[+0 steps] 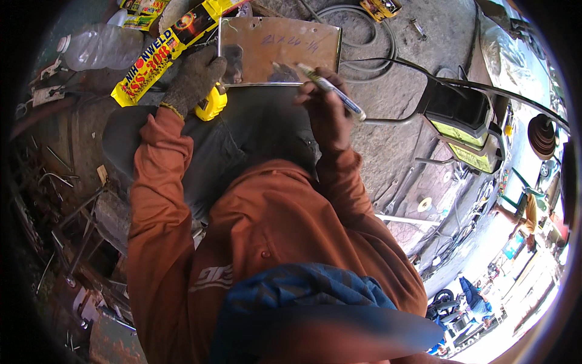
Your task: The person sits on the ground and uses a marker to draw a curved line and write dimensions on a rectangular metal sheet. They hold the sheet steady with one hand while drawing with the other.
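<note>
A shiny metal sheet (254, 42) with handwritten marks lies in front of me, reflecting parts of the scene. My left hand (193, 80), in a dark knitted glove, is at the sheet's left edge with its fingers bent. A yellow tape measure (212, 103) sits against the thumb side of this glove and appears gripped by it; the thumb is hard to make out. Closed around a white marker pen (339, 96), my bare right hand (327, 115) hovers by the sheet's near right corner. The pen's tip points up and left, over the sheet.
Left of the sheet lie a long yellow packet (148, 67) and a clear plastic bottle (103, 47). A grey cable (391, 45) coils beyond the right side. A black and yellow-green machine (464, 124) stands at right. Metal scraps (73, 242) crowd the left; people are farther off at right.
</note>
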